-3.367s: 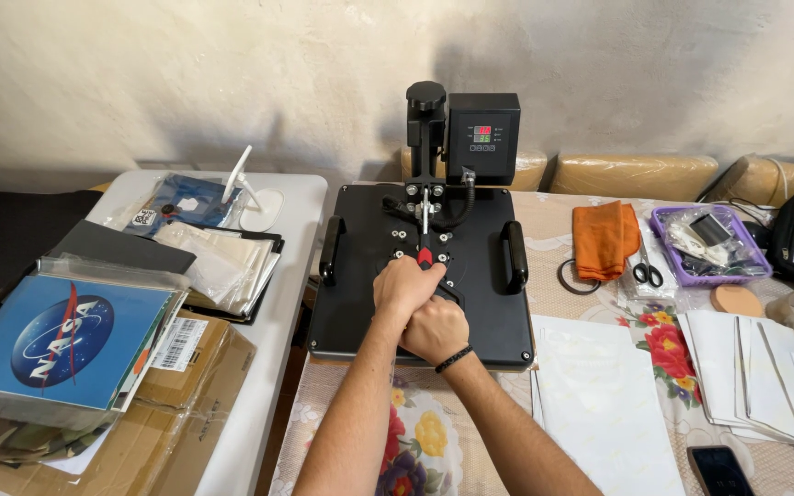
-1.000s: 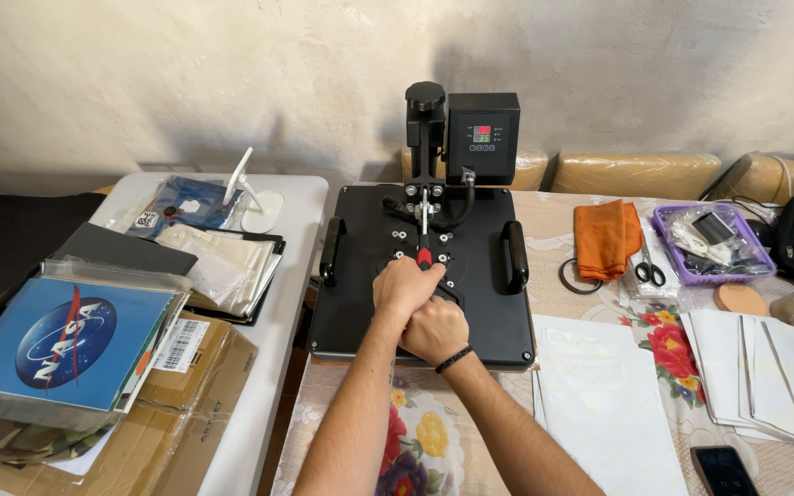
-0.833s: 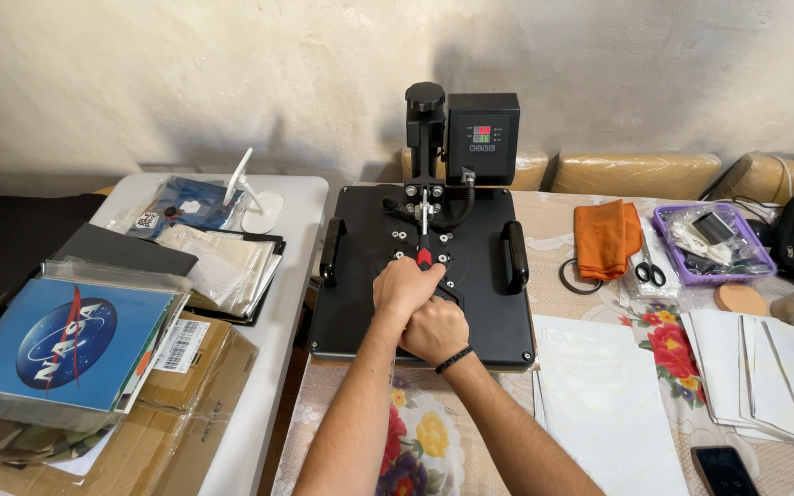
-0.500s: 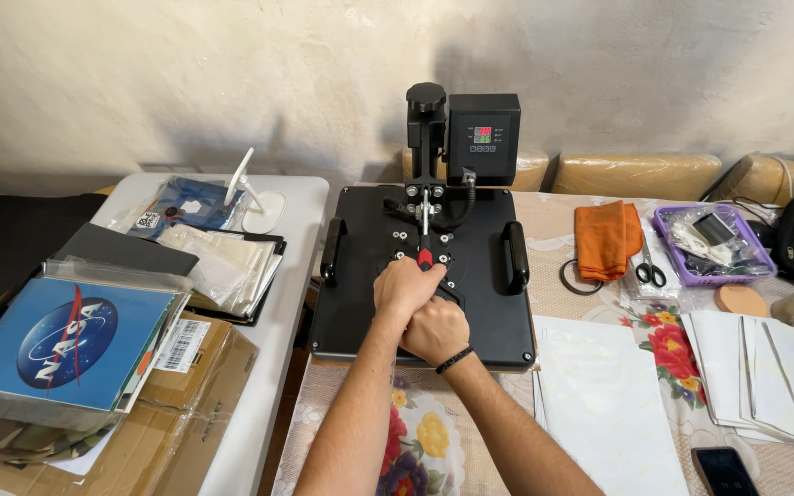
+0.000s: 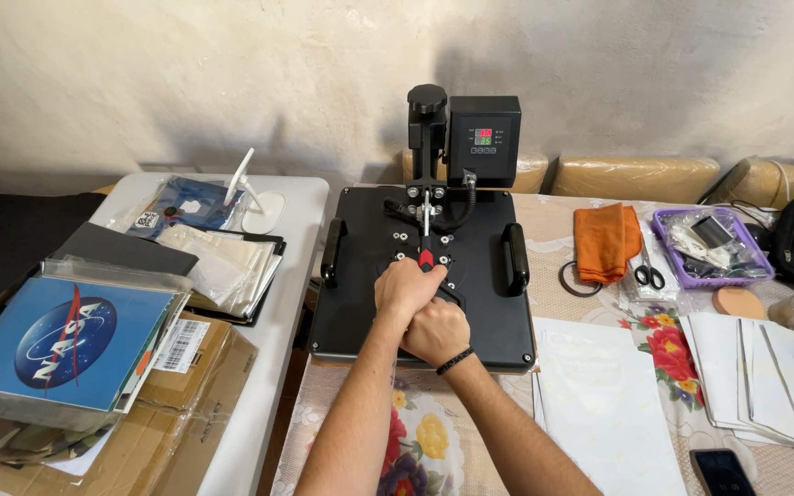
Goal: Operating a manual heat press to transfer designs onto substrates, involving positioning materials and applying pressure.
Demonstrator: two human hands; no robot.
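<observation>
Both hands are closed, one behind the other, around the handle (image 5: 426,276) of a black heat press (image 5: 423,266). The left hand (image 5: 405,290) sits further forward, its fist wrapped tight on the lever just behind the red tip, which shows past the knuckles. The right hand (image 5: 436,332) grips directly behind and partly beneath it, touching the left hand, with a dark band around its wrist. The handle is mostly hidden under the two fists.

The heat press stands at the middle of the scene, on the near end of a tabletop (image 5: 654,367) covered with a flowered cloth. Its flat black upper plate lies level, with a bar grip on each side, and behind it rises a black column beside a control box (image 5: 483,138) with a lit red and green display.

To the right of the press a white sheet (image 5: 599,404) lies on the cloth, just beside the plate's corner. Further right are a folded orange cloth (image 5: 605,241), scissors (image 5: 647,272), a purple tray (image 5: 754,268) of small items and a stack of white sheets (image 5: 755,372). A dark phone (image 5: 720,472) lies at the near edge.

To the left, a white tabletop (image 5: 298,230) carries clear plastic sleeves (image 5: 218,262), a blue square print (image 5: 62,340) in a bag and flattened cardboard (image 5: 186,404).
</observation>
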